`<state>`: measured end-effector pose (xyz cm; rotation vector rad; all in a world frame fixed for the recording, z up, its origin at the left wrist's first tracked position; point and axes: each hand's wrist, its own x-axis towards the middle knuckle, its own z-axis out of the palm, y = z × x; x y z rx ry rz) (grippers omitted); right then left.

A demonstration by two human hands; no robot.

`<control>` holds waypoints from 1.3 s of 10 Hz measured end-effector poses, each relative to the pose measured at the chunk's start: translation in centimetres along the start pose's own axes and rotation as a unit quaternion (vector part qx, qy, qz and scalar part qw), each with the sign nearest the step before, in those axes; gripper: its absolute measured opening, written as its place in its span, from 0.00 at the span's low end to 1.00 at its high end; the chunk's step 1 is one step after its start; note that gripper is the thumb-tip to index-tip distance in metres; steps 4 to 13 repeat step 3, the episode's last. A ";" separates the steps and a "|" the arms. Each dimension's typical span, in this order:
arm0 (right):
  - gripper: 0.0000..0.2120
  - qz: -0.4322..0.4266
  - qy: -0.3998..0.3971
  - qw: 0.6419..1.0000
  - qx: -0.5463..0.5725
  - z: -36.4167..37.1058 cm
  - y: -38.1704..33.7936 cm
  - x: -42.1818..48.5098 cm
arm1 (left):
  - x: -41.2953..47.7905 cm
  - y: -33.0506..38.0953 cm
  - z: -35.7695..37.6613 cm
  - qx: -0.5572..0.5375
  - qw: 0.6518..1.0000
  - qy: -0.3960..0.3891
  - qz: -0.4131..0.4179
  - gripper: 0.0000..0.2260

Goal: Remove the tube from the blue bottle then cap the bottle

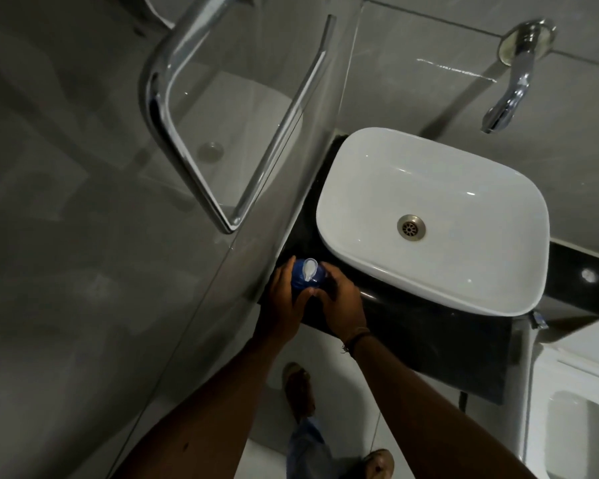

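Note:
The blue bottle point(311, 279) stands on the black counter point(429, 333) in the corner beside the wall, left of the basin. A whitish piece, the tube end or a cap, sits at its top point(309, 268); which one I cannot tell. My left hand point(284, 302) wraps the bottle's left side. My right hand point(343, 302) holds its right side, fingers curled around the body. Most of the bottle's lower body is hidden by both hands.
A white rectangular basin point(360, 188) with a metal drain point(411, 227) fills the counter to the right. A chrome tap point(509, 95) juts from the wall above it. A chrome towel rail point(173, 108) hangs on the left wall. A white toilet point(574, 409) stands at lower right.

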<state>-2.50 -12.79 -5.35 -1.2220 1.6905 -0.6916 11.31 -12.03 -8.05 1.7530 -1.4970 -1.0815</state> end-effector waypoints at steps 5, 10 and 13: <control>0.40 0.061 -0.010 0.997 -0.044 -2.0 -0.3 -2.5 | -3.5 1.1 -0.9 0.083 0.993 0.070 0.042 0.33; 0.40 0.061 -0.010 0.997 -0.044 -2.0 -0.3 -2.5 | -3.5 1.1 -0.9 0.083 0.993 0.070 0.042 0.33; 0.40 0.061 -0.010 0.997 -0.044 -2.0 -0.3 -2.5 | -3.5 1.1 -0.9 0.083 0.993 0.070 0.042 0.33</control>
